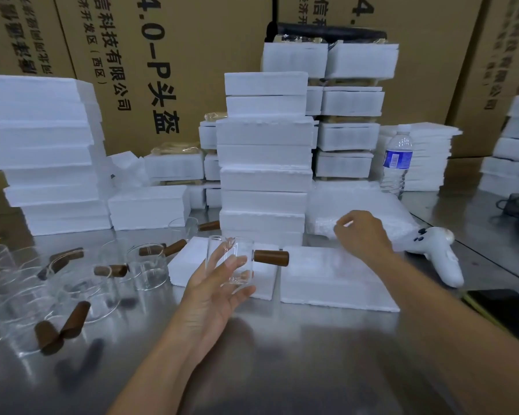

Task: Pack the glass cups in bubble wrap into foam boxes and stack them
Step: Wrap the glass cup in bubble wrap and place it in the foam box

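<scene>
left hand (215,290) loosely holds glass cup (232,262), right hand (361,232) pinching bubble wrap (363,202). Cup could slip w/ that grip imo

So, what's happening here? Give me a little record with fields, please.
left hand: holds a glass cup by its body, brown handle pointing right
right hand: pinches the bubble wrap
other cups: on the metal table, at left
foam boxes: stacked behind the hands
also there: water bottle, white controller
</scene>
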